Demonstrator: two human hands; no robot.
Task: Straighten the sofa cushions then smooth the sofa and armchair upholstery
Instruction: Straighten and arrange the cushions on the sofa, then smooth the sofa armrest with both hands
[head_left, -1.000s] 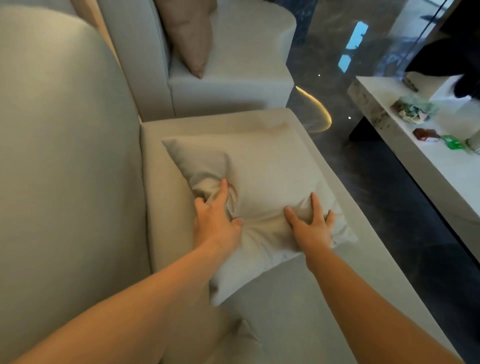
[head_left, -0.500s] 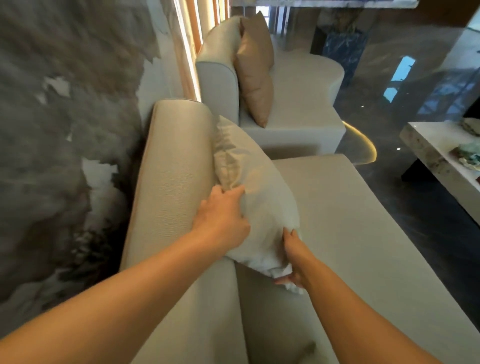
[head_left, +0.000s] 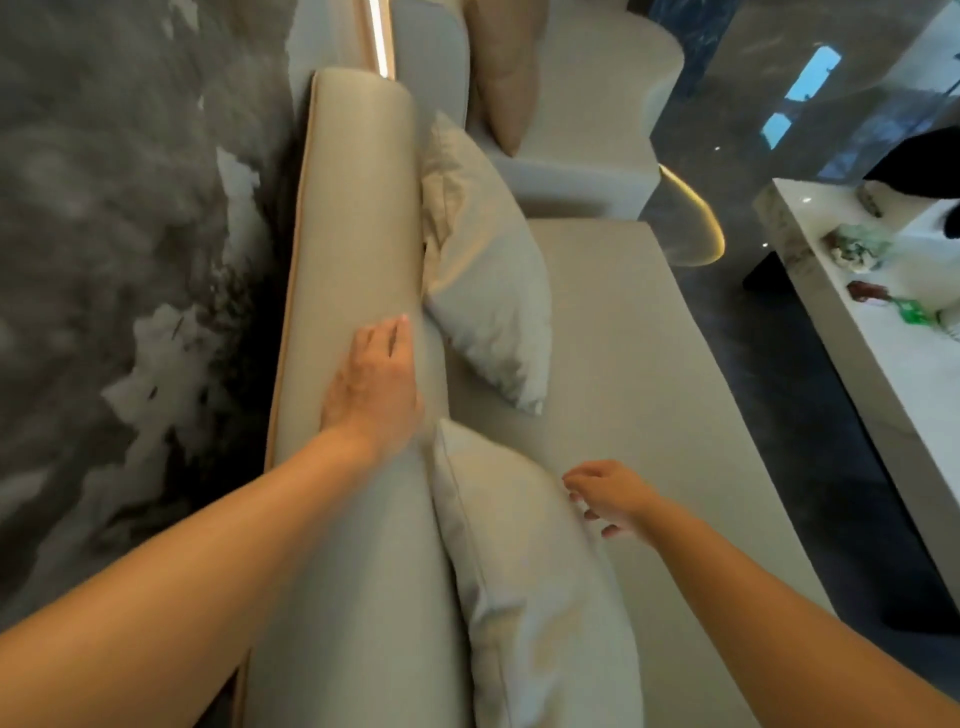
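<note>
A pale grey sofa (head_left: 639, 374) runs away from me, its rounded backrest (head_left: 358, 218) on the left. One grey cushion (head_left: 485, 265) leans upright against the backrest further off. A second grey cushion (head_left: 524, 566) leans on the backrest close to me. My left hand (head_left: 374, 384) lies flat and open on the backrest, between the two cushions. My right hand (head_left: 610, 496) hovers open with curled fingers at the near cushion's top right edge, holding nothing. Beyond the sofa stands a grey armchair (head_left: 587, 119) with a tan cushion (head_left: 506, 67).
A white low table (head_left: 883, 374) with small objects stands at the right, across a dark glossy floor (head_left: 779, 332). A grey marbled wall (head_left: 119, 260) rises close behind the sofa's backrest. A lit strip glows by the armchair base.
Both hands have let go of the far cushion, which now leans against the backrest. My left hand moved onto the backrest; my right hand drew back to the near cushion.
</note>
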